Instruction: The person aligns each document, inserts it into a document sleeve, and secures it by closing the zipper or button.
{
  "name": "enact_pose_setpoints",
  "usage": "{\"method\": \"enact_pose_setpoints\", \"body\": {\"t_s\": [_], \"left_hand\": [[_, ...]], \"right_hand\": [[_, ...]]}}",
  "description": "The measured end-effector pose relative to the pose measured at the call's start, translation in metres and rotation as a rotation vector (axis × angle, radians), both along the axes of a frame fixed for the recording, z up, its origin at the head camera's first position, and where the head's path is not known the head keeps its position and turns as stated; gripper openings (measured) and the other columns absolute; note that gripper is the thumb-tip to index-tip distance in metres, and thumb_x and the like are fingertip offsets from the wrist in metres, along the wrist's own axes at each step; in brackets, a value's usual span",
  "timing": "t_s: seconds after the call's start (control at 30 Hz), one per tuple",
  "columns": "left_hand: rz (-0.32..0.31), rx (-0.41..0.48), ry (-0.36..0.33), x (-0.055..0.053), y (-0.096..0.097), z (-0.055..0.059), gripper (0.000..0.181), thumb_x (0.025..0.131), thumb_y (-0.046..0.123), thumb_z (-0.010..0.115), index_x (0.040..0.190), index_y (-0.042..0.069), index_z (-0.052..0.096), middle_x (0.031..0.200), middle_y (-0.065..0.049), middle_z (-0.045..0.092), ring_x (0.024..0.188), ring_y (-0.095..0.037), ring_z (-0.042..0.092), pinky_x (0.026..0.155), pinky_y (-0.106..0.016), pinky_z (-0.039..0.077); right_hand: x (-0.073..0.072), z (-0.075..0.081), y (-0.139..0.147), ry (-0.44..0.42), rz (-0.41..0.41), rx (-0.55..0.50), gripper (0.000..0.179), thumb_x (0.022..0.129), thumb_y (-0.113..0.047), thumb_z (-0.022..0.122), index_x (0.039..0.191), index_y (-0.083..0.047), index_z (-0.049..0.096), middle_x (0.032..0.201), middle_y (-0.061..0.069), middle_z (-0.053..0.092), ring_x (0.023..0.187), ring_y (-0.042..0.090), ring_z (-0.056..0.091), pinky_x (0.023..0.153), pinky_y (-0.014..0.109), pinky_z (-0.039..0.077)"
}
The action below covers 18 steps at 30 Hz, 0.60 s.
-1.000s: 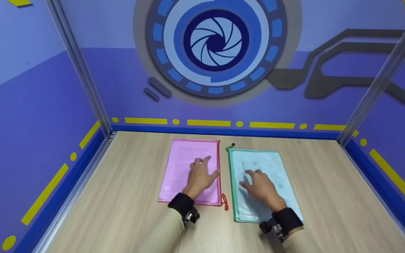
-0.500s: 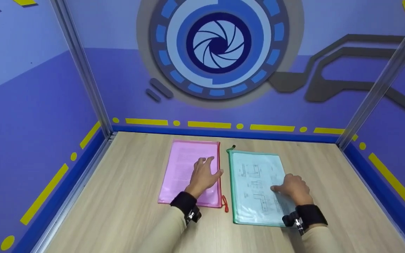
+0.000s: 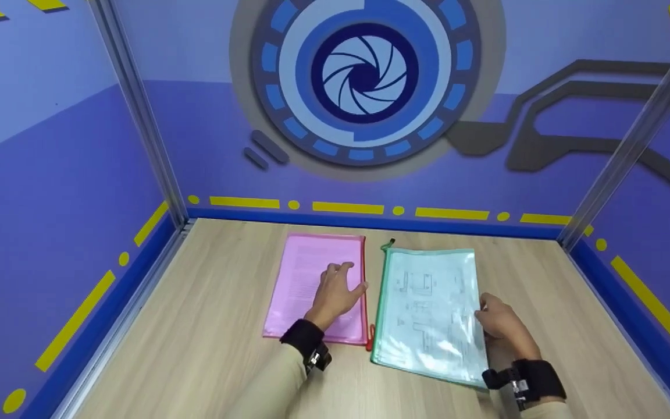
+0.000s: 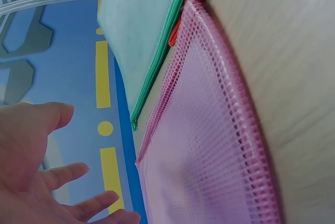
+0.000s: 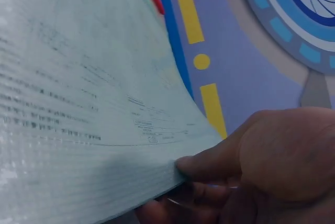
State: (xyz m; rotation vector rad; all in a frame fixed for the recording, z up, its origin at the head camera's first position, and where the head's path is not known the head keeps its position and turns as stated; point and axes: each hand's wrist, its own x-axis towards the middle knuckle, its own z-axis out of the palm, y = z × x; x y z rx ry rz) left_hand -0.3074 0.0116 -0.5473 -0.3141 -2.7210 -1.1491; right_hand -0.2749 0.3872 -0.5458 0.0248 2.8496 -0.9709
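Observation:
A pink zipper document pouch (image 3: 300,279) with a red zipper edge lies on the table, printed paper showing through it. Above it hovers my left hand (image 3: 335,295), fingers spread and loosely bent, gripping nothing; the left wrist view shows this hand (image 4: 31,166) apart from the mesh. To its right is a green-edged zipper document pouch (image 3: 428,308) holding a sheet with drawings. My right hand (image 3: 501,320) pinches its right edge, which is lifted off the table. In the right wrist view the thumb (image 5: 204,164) presses on top and the fingers curl beneath.
The wooden table (image 3: 213,302) is bounded by blue-purple panels (image 3: 67,233) at the left, back and right. Metal corner posts (image 3: 143,110) stand at the back corners. A red zipper pull (image 3: 370,337) lies between the pouches.
My right hand has moved from over the green-edged pouch to its right edge, taken hold and raised that side. The pouch has turned slightly, its near end shifting left. My left hand barely moved.

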Motion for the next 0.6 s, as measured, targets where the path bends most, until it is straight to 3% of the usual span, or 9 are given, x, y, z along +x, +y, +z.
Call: {"method": "enact_pose_setpoints", "body": {"t_s": [0.1, 0.23, 0.33, 0.5, 0.6], "left_hand": [[-0.009, 0.015, -0.002, 0.0, -0.002, 0.002, 0.059, 0.098, 0.032, 0.076, 0.146, 0.004, 0.058, 0.135, -0.025, 0.057, 0.127, -0.042, 0.056, 0.107, -0.052, 0.048], [-0.038, 0.071, -0.003, 0.0, -0.003, 0.008, 0.06, 0.099, 0.03, 0.075, 0.147, 0.001, 0.056, 0.133, -0.026, 0.058, 0.124, -0.042, 0.059, 0.106, -0.054, 0.048], [-0.066, 0.115, -0.023, 0.0, -0.003, 0.015, 0.061, 0.101, 0.033, 0.072, 0.149, 0.001, 0.053, 0.133, -0.024, 0.06, 0.124, -0.04, 0.06, 0.106, -0.053, 0.049], [-0.159, 0.213, -0.152, -0.002, 0.004, 0.025, 0.073, 0.104, 0.049, 0.065, 0.156, 0.002, 0.046, 0.139, -0.021, 0.062, 0.127, -0.035, 0.063, 0.104, -0.049, 0.052], [-0.217, 0.275, -0.215, -0.003, 0.009, 0.03, 0.079, 0.104, 0.055, 0.061, 0.159, 0.002, 0.041, 0.139, -0.018, 0.065, 0.126, -0.032, 0.065, 0.104, -0.048, 0.053]], "right_hand": [[0.006, 0.011, 0.008, 0.068, -0.008, -0.093, 0.012, 0.107, -0.006, 0.048, 0.114, 0.004, 0.047, 0.102, 0.024, 0.063, 0.075, 0.026, 0.058, 0.062, 0.039, 0.052], [0.011, 0.026, 0.015, 0.168, -0.063, -0.199, 0.022, 0.112, -0.009, 0.045, 0.129, 0.004, 0.045, 0.123, 0.035, 0.061, 0.093, 0.033, 0.062, 0.068, 0.039, 0.053], [0.012, 0.036, 0.015, 0.234, -0.096, -0.264, 0.025, 0.114, -0.011, 0.043, 0.134, 0.003, 0.045, 0.123, 0.035, 0.063, 0.093, 0.032, 0.063, 0.068, 0.036, 0.053], [0.015, 0.051, 0.008, 0.347, -0.11, -0.367, 0.026, 0.114, -0.014, 0.045, 0.135, 0.002, 0.049, 0.114, 0.026, 0.065, 0.079, 0.02, 0.056, 0.06, 0.03, 0.048], [0.016, 0.059, -0.002, 0.381, -0.086, -0.454, 0.029, 0.114, -0.016, 0.047, 0.135, 0.003, 0.05, 0.114, 0.025, 0.064, 0.086, 0.018, 0.058, 0.065, 0.029, 0.05]]}}
